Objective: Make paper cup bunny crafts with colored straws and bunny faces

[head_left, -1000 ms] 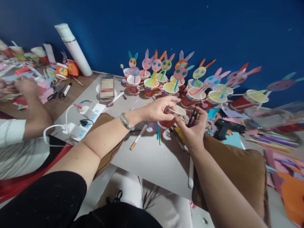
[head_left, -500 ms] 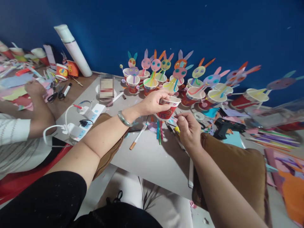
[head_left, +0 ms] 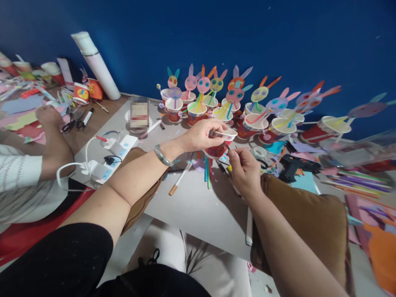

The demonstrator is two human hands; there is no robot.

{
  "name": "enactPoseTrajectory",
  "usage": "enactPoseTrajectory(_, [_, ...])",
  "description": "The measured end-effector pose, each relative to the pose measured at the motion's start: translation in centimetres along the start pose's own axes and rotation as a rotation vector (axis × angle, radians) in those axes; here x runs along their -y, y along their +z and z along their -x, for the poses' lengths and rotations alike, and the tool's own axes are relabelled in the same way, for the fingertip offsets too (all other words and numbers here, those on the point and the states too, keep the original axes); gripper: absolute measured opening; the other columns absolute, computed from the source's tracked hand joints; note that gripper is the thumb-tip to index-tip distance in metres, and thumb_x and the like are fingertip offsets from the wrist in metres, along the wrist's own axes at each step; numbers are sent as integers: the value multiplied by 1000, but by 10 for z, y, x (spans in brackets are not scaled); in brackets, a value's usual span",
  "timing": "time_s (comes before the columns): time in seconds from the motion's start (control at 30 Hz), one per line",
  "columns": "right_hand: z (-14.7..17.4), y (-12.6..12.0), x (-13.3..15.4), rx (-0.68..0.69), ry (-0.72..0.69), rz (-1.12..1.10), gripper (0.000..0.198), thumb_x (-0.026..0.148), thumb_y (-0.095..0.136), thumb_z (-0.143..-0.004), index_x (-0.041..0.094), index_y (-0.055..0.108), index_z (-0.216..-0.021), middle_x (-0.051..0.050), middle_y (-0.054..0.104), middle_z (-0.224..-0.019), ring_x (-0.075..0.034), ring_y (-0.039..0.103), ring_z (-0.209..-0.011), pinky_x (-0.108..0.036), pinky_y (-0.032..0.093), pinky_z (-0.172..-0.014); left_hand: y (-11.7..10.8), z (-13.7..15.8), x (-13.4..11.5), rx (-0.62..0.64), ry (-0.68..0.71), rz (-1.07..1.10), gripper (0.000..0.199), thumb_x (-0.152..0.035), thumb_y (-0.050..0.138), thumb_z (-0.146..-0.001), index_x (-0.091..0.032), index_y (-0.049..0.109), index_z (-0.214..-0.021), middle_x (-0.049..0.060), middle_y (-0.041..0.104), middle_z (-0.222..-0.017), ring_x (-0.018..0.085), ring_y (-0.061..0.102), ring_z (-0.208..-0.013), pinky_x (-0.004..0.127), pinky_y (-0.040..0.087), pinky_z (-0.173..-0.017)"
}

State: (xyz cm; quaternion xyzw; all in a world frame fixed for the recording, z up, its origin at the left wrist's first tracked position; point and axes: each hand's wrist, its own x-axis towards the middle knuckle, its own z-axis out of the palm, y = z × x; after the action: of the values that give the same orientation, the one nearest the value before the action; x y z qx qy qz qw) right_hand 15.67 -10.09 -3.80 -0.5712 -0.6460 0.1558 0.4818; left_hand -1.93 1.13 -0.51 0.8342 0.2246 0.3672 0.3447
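Cup (head_left: 216, 152): where?
"In your left hand (head_left: 201, 135), fingers and thumb clamped on it."
"And your right hand (head_left: 246, 169)?"
"Just beside, pinching a thin dark tool (head_left: 227, 145) near the cup; contact unclear. Glue gun (head_left: 297, 167) right of it, marker (head_left: 181, 178) nearer you than your left hand, rabbit-faced cups (head_left: 196, 117) beyond both."

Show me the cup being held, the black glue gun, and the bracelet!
Held cup (head_left: 216, 152): head view, on its red side.
Glue gun (head_left: 291, 164): head view, on its black body.
Bracelet (head_left: 161, 156): head view, on the band's visible curve.
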Motion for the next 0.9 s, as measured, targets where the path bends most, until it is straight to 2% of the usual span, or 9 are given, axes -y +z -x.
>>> enactPoseTrajectory(0.2, [0, -1, 1, -25, 16, 22, 47, 66, 52, -96, 22, 57, -78, 3, 50, -59, -14, 44, -54, -29, 35, -55, 1, 0, -5, -4, 3, -5, 9, -19, 67, -82, -16, 63, -75, 7, 75, -96, 18, 68, -96, 35, 50, -92])
enactPoseTrajectory(0.4, [0, 0, 1, -44, 45, 43, 45, 64, 54, -95, 22, 58, -79, 2, 53, -61, -14, 45, -55, -29, 37, -56, 4, 1, -6, -35, 0, -101, 5, -18, 66, -79, -16, 64, -76, 4, 71, -84, 15, 62, -82, 30, 47, -80])
enactPoseTrajectory(0.77, [1, 1, 2, -58, 58, 42, 41, 60, 56, -94, 22, 59, -79, 2, 53, -61, -14, 45, -56, -29, 37, -56, 3, 1, -13, -47, 2, -150, 7, -20, 64, -80, -17, 61, -74, 2, 66, -77, 15, 58, -78, 30, 44, -77])
enactPoseTrajectory(0.9, [0, 0, 1, -62, 58, 57, 43, 62, 56, -94, 22, 58, -77, 2, 52, -61, -14, 44, -56, -30, 36, -57, 4, 2, -16, -34, -14, -154, 6, -18, 61, -80, -16, 61, -74, 1, 65, -73, 13, 55, -71, 29, 42, -72])
